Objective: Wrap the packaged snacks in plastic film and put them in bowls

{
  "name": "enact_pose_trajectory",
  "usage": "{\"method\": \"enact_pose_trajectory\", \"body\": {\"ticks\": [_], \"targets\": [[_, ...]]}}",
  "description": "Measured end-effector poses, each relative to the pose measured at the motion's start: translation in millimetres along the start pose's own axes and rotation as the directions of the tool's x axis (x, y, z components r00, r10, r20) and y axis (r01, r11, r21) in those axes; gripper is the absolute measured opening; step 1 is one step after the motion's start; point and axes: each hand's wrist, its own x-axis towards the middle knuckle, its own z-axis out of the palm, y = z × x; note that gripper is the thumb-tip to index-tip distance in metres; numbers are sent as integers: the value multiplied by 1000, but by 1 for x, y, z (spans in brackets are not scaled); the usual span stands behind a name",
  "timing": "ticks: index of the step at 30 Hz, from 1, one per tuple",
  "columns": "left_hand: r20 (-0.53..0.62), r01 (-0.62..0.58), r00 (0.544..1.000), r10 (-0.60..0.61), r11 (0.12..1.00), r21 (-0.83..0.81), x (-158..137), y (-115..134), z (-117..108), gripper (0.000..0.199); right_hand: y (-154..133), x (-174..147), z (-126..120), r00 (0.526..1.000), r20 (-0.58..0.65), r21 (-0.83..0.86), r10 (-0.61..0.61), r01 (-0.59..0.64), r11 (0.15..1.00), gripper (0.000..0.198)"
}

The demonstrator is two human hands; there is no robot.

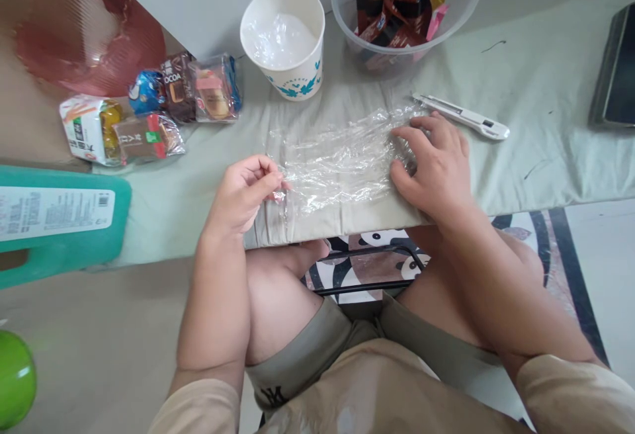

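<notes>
A sheet of crinkled clear plastic wrap [342, 163] lies spread on the cloth between my hands. My left hand [251, 189] pinches its left edge between thumb and fingers. At the right end, my right hand [431, 163] rests on the wrap with fingers curved and apart. Just beyond those fingers lies a white utility knife [464, 116]. Behind the wrap stands a white paper cup [300, 80] with blue-green leaf prints; clear crumpled plastic sits inside it.
A clear plastic bowl [342, 20] of wrapped snacks stands at the back. Packaged snacks [181, 90] cluster at left, near a teal jug [119, 216] lying on its side. A dark flat device [615, 70] is at the right edge. The pale green cloth [536, 149] is wrinkled.
</notes>
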Motion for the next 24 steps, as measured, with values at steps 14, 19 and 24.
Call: {"method": "enact_pose_trajectory", "body": {"ticks": [14, 19, 24], "targets": [[-20, -15, 1000, 25, 926, 378, -3, 0, -9, 46, -1, -1, 1, 998, -51, -28, -27, 26, 999, 41], [-295, -288, 841, 454, 837, 465, 16, -11, 0, 19, 0, -1, 2, 998, -49, -34, -30, 28, 999, 40], [-87, -214, 913, 398, 650, 729, 22, -17, 10, 42, 0, -1, 2, 998, -50, -27, -26, 24, 999, 39]]}}
